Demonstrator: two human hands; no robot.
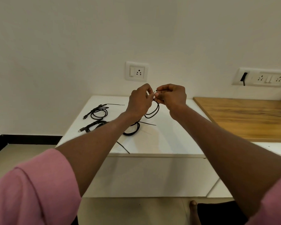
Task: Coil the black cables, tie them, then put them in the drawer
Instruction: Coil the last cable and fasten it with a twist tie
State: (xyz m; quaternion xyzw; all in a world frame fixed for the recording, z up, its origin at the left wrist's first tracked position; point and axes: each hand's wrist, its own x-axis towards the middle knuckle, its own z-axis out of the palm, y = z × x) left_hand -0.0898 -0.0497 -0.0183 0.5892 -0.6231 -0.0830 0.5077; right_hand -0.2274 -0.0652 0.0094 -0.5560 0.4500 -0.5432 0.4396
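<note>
A: What does the held cable (152, 112) look like?
B: Thin, black, looped; it hangs at frame centre above the white cabinet top (169, 140). The left hand (139, 101) and right hand (170, 96) pinch its top, fingertips together, fingers curled.
A: Anything else nearby?
B: Three more coiled cables lie left of centre: one (99, 112), another (91, 125), a third (133, 129) partly hidden behind the left forearm. Loose zip tie (123, 147) near the front edge. Two socket plates on the wall.
</note>
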